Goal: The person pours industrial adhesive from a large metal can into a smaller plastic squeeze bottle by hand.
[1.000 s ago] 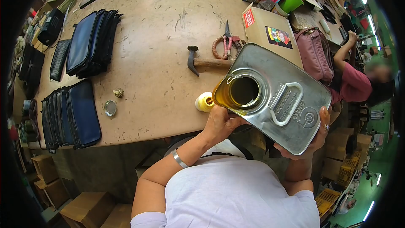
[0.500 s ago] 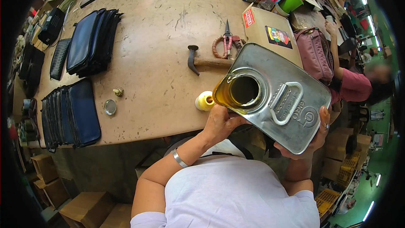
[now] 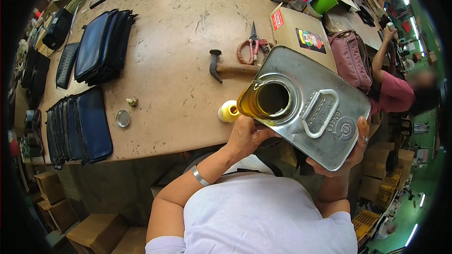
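Observation:
A silver metal tin can [image 3: 325, 84] with a stamped top and a white carry handle [image 3: 320, 114] is tilted over the table's front edge. Amber liquid lies along the rim of its round open mouth [image 3: 273, 99]. My right hand [image 3: 348, 157] grips the can's lower right side, its fingers partly hidden behind it. Closed at the can's lower left edge is my left hand [image 3: 247, 136], its fingers partly hidden. Just left of the can's corner stands a small yellow-and-white bottle [image 3: 228, 111] with an open neck, close to my left hand.
A hammer [image 3: 235, 69] and pink-handled scissors [image 3: 254, 44] lie beyond the can, beside a cardboard box [image 3: 301, 23]. Stacked dark blue pouches [image 3: 96, 49], a clear round lid [image 3: 123, 118] and a small stopper-like piece [image 3: 132, 101] sit left. A co-worker [image 3: 398, 91] is at right.
The can and both my hands have barely moved. At the right, the co-worker's raised hand has shifted outward and holds a small pale object.

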Demonstrator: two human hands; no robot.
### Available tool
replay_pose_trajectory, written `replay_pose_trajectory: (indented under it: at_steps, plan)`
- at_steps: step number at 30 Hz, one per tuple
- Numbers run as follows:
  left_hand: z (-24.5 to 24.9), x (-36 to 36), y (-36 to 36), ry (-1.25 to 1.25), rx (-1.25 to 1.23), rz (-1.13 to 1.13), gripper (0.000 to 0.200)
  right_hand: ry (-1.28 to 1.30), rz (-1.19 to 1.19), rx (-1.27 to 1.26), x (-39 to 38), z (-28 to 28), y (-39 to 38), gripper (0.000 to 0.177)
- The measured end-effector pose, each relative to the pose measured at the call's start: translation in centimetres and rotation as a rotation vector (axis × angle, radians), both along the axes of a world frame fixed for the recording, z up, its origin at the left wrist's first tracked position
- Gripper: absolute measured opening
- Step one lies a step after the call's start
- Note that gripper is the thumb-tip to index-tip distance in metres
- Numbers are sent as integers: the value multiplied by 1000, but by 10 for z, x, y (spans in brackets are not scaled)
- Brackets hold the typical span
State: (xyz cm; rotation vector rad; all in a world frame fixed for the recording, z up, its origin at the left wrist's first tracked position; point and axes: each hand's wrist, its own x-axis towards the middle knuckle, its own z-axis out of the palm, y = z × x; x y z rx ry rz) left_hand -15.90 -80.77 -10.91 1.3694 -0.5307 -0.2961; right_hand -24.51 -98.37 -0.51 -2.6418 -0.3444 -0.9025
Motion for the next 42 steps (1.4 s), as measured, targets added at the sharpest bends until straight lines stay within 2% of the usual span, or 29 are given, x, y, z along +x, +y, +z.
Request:
replay_pose_trajectory:
  at_steps: [11,15,42]
  plan:
    - [-3,0,-1,17,-20,15,40,-7,1,-49,1,3,-2,105]
    - [-3,1,-1,-50,29,18,39,-9,-5,-20,0,2,-2,106]
    - [-2,-1,-2,-19,27,-8,40,-6,40,33,-3,-2,-6,103]
